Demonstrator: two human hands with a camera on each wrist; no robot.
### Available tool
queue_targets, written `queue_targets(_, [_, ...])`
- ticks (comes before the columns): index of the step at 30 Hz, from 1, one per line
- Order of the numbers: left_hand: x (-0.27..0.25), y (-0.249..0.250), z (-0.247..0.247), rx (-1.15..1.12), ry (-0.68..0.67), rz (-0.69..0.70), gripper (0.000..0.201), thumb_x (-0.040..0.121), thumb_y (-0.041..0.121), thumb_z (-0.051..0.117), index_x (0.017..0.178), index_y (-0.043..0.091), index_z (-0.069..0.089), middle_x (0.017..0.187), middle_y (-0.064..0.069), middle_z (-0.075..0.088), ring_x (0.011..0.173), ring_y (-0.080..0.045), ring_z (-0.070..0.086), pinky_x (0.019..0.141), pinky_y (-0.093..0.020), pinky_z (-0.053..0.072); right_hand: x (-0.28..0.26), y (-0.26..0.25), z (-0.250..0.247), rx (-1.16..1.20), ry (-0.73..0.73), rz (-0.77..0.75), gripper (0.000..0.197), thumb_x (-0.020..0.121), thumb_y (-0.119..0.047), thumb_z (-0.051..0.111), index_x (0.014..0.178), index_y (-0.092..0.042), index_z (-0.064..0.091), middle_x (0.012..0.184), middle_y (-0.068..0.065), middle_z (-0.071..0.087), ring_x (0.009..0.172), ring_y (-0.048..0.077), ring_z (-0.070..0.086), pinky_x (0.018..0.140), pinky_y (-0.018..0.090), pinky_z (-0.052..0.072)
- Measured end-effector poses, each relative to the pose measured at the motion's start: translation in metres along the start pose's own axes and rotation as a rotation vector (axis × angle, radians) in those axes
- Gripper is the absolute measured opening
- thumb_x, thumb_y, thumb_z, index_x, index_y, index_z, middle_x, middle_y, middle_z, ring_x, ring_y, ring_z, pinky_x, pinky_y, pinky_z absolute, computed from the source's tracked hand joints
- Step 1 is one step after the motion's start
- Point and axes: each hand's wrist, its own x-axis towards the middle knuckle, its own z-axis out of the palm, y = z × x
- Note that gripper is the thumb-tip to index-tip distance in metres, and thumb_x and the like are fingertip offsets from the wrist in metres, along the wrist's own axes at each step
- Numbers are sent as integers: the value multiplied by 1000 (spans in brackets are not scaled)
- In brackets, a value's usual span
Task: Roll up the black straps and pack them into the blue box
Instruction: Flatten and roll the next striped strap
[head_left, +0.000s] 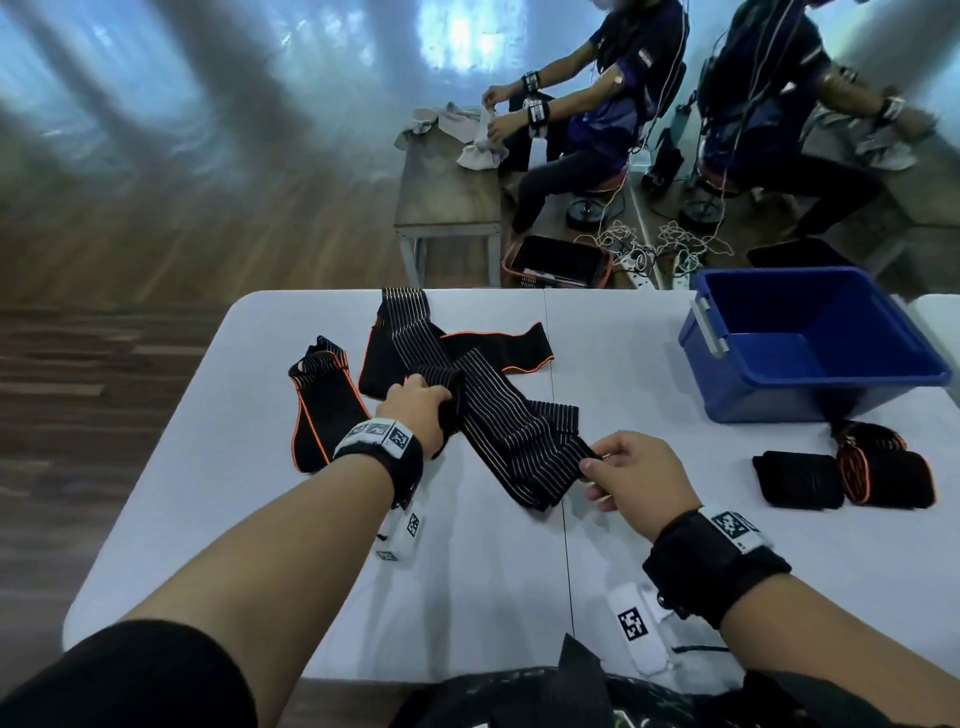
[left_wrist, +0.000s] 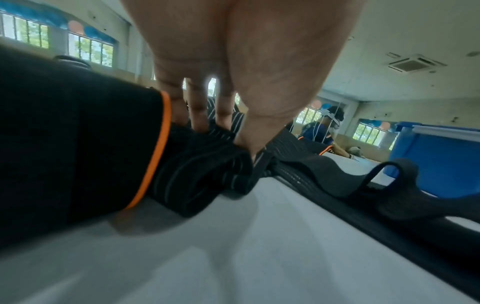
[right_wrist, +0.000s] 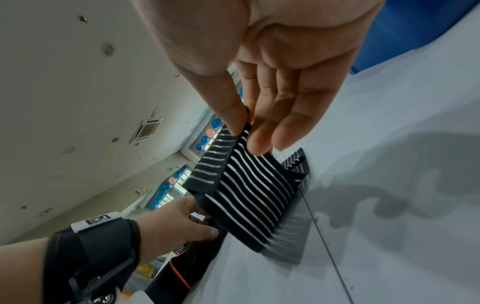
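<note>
A long black strap with white stripes (head_left: 498, 415) lies slantwise across the white table (head_left: 467, 597). My left hand (head_left: 441, 402) grips its bunched middle (left_wrist: 202, 164), fingers curled over the folds. My right hand (head_left: 589, 467) pinches the strap's near end between thumb and forefinger (right_wrist: 241, 127) and lifts it off the table. An orange-edged black strap (head_left: 322, 415) lies at the left, and another (head_left: 493, 345) sits under the striped one. Two rolled straps (head_left: 841, 475) rest at the right, in front of the blue box (head_left: 810, 395), which looks empty.
White marker tags (head_left: 400, 535) (head_left: 639, 629) lie on the table near my wrists. Beyond the far edge stand a wooden table (head_left: 447, 192) with grey cloths, a seated person (head_left: 582, 104), a black basket (head_left: 558, 260) and cables on the floor.
</note>
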Motion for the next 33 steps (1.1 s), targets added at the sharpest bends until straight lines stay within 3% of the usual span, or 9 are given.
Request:
queue_targets(5, [1,-6,-7,128,-22,45,10,89,29,63,97,34,65,111,3,66,116,-28,50,96,-45,41,-5,-7,2,1,52,-29,8,84,-7,71,84,-9,63,69,9,71,62,24,70,63,43,59])
queue_targets(8, [-4,-13,-24,-72,57,73,6,80,37,57,82,41,53,97,3,66,108,-30,56,92,-43,48,-5,-27,0,18,49,-76,9,84,-5,70,88,-8,62,70,13,68,61,24,69,62,43,59])
queue_targets(12, [-25,-11,-85,-262,254,200,15,83,18,61,83,32,57,75,12,64,82,-20,62,77,-34,51,0,-80,-2,4,-3,-229,17,87,0,61,97,-14,62,65,14,64,59,28,65,64,43,59])
queue_targets(17, [-46,0,-171,-301,368,354,22,88,6,67,87,26,77,88,8,72,79,-8,64,81,-25,49,7,-151,-3,11,-114,-358,30,84,13,52,86,-12,69,73,12,64,61,21,63,76,53,60])
queue_targets(22, [-69,22,-245,-327,463,464,30,91,-1,62,97,21,80,98,10,72,94,-10,68,91,-29,53,0,-213,-21,-188,-101,-638,9,80,-10,75,83,-18,73,69,2,69,63,17,69,70,44,62])
queue_targets(25, [-84,39,-282,-341,507,506,33,93,0,60,101,25,79,98,15,72,92,1,67,88,-24,54,-6,-248,-35,-268,-49,-778,5,83,-22,76,80,-25,73,78,-3,69,69,13,68,69,35,59])
queue_targets(27, [-95,52,-302,-359,517,534,33,93,3,62,98,32,77,90,23,70,84,10,65,81,-17,52,-12,-270,-46,-206,-39,-823,5,84,-19,77,80,-22,73,81,-1,68,65,11,67,63,28,56])
queue_targets(30, [-110,72,-325,-456,494,578,17,90,24,63,94,32,78,84,14,76,82,-1,70,84,-35,59,-22,-298,-61,-136,-32,-860,7,85,-15,75,79,-19,74,77,1,71,63,12,70,57,22,56])
queue_targets(33, [-122,88,-337,-632,441,621,28,88,38,59,98,22,80,90,3,79,91,-16,74,93,-47,57,-30,-315,-74,-48,-25,-883,9,85,-7,75,79,-14,73,69,1,72,61,15,71,56,23,56])
